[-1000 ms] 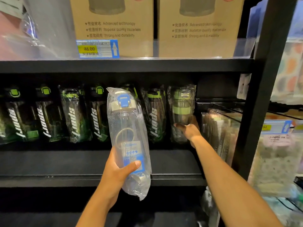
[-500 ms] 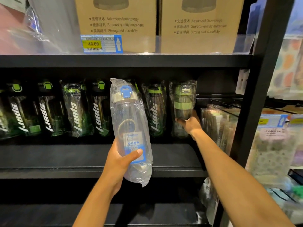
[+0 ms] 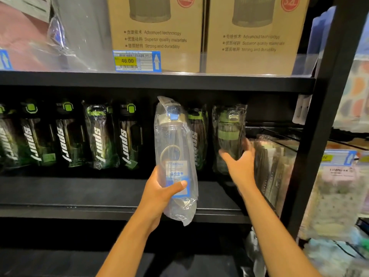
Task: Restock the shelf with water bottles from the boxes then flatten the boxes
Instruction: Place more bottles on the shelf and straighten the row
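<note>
The fingers of the left hand (image 3: pixel 159 194) curl round the lower third of a clear bottle (image 3: pixel 173 148). They pass behind it out of sight, while the thumb (image 3: pixel 178 185) lies across the front, on the blue-edged label. The bottle stands nearly upright in the air in front of the shelf (image 3: pixel 89 194), its base below the shelf's front edge and its blue-latched lid up among the stock. A loose, crinkled clear plastic bag sheathes it and hangs slack under the base. The left forearm rises from below with the wrist straight.

The right hand (image 3: pixel 240 168) reaches further in with its fingers (image 3: pixel 248 148) spread wide, the thumb out to the left, gripping nothing. It is blurred and sits before the lower part of a green-lidded bottle (image 3: pixel 228 132), also bagged, which stands at the right end of the row. Whether it touches that bottle cannot be told.

To the left, dark sport bottles (image 3: pixel 99 136) with green latches stand in a line on the matt black shelf, some of them bagged. On the shelf above stand two tan cardboard boxes (image 3: pixel 157 31) and a blue price tag (image 3: pixel 136 60).
</note>
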